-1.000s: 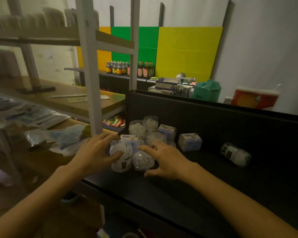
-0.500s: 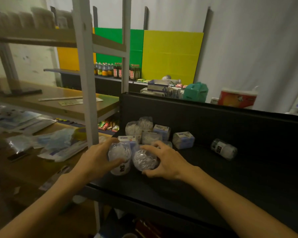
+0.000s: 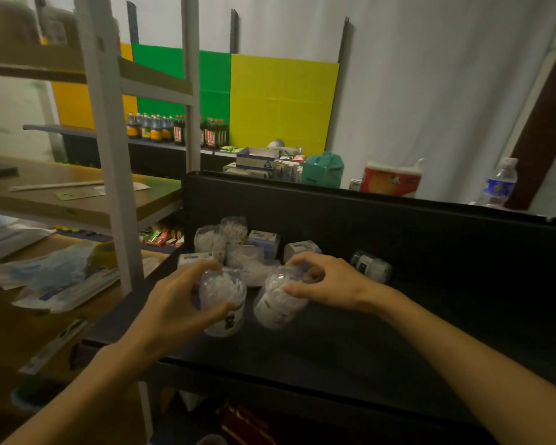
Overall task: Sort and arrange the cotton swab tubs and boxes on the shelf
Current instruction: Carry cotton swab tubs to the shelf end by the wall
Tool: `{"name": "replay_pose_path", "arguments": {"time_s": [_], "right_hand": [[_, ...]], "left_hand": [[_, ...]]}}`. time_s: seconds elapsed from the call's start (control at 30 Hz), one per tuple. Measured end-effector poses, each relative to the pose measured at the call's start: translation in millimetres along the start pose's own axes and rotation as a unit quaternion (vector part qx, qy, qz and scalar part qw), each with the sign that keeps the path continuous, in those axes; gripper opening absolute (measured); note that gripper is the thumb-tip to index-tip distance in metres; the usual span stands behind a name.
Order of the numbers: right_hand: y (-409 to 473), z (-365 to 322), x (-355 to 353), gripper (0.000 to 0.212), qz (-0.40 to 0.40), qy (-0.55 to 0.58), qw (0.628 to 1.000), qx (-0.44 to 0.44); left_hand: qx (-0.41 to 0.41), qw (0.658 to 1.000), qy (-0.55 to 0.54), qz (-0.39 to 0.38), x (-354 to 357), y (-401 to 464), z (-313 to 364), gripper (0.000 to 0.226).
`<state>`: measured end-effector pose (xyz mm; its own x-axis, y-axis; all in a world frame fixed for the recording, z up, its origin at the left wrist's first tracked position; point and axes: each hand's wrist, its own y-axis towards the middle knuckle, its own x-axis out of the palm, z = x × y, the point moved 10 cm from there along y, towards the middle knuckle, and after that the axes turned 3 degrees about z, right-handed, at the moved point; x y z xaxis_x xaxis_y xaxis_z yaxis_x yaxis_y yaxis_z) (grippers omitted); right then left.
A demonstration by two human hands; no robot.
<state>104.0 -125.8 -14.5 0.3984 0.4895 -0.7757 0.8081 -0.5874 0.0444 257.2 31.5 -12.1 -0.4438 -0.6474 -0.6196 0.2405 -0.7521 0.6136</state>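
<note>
My left hand (image 3: 177, 303) grips a clear tub (image 3: 222, 303) of swabs, fingers curled over its top and the thumb pressed on its front side. My right hand (image 3: 326, 284) holds a second tub (image 3: 278, 300) just beside the first, thumb on its side and fingers curled over the lid. Both tubs are near the front of the black shelf (image 3: 350, 348). Behind my fingertips stand small boxes (image 3: 264, 240) and bagged swabs (image 3: 211, 240). To the right of my right fingers, a third tub (image 3: 371, 266) lies on its side, apart.
</note>
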Motion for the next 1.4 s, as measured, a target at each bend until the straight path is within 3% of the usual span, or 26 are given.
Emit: {"name": "replay_pose_path", "arguments": {"time_s": [0.27, 0.6, 0.9, 1.03, 1.23, 1.4], "right_hand": [[-91, 68, -75, 0.049, 0.054, 0.023, 0.997, 0.048], [-260, 174, -189, 0.058, 0.096, -0.012, 0.989, 0.113], [-408, 278, -272, 0.049, 0.149, -0.059, 0.973, 0.167], [-477, 314, -307, 0.049, 0.180, -0.069, 0.960, 0.203], [-576, 351, -355, 0.052, 0.230, -0.115, 0.932, 0.257], [-651, 389, -388, 0.055, 0.275, -0.118, 0.902, 0.311]], "left_hand": [[0.043, 0.999, -0.012, -0.025, 62, 21, 79, 0.063], [0.117, 0.988, -0.071, -0.072, 191, 31, 262, 0.063], [0.144, 0.976, -0.122, -0.106, 309, 20, 402, 0.072], [0.178, 0.963, -0.152, -0.132, 362, 17, 471, 0.066], [0.246, 0.933, -0.200, -0.169, 433, 18, 572, 0.075], [0.298, 0.900, -0.244, -0.203, 492, 15, 649, 0.065]]}}
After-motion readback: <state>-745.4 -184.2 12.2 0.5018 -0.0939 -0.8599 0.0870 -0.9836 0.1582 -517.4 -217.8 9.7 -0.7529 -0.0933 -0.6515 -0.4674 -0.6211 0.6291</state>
